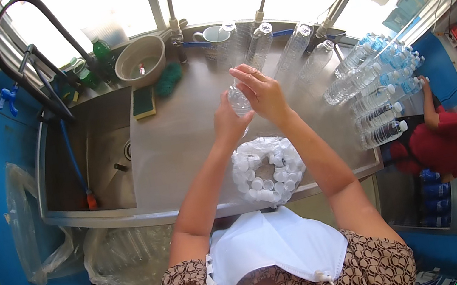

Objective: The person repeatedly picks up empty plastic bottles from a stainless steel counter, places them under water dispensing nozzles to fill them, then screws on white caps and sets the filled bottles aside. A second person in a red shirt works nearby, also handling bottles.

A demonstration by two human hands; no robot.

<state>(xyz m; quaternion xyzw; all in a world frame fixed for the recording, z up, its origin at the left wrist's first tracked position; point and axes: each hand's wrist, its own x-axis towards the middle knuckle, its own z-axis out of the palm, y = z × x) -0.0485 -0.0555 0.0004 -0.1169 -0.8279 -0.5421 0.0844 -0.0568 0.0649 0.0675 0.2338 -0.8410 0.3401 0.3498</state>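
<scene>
A clear plastic bottle is held over the steel counter. My left hand wraps around its body. Over the bottle's upper end is my right hand, its fingers bent against it; they hide the neck, so a cap there cannot be made out. Between my forearms, at the counter's front edge, sits an open clear plastic bag of white bottle caps. Beyond my hands stand several clear bottles without visible caps, one of them a ribbed bottle.
Capped bottles crowd the counter's right end, where a person in a red shirt reaches toward them. At left are a sink, a black faucet, a sponge, a green scouring pad and a basin.
</scene>
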